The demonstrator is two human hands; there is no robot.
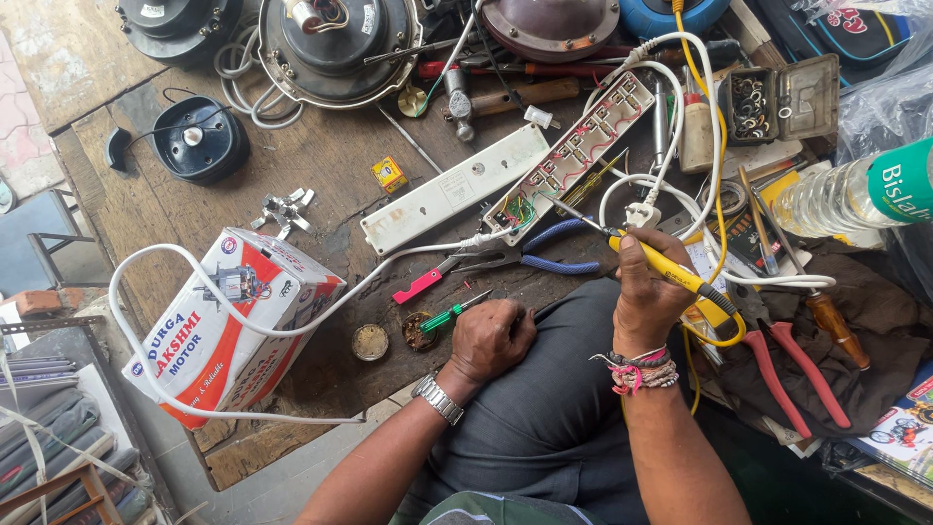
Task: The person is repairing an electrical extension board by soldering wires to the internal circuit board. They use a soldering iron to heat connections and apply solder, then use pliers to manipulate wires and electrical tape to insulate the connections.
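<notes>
My right hand (646, 287) grips the yellow soldering iron (661, 262), tip at 10 o'clock toward the opened power strip (573, 156). Left hand (491, 338) curled loosely, holding nothing I can see. Soldering step, I judge; next needs a steady tip on the contact.

Soldering iron (664, 264) yellow handle, black cord end. Power strip (573, 156) white, open, red-brown contacts, green and blue wires. Strip cover (455, 189) white. Pliers (544, 250) blue grips. Small screwdriver (449, 315) green. Motor box (228, 321) white and red-orange. Cutters (792, 365) red handles. Desk (321, 156) dark worn brown wood.
</notes>
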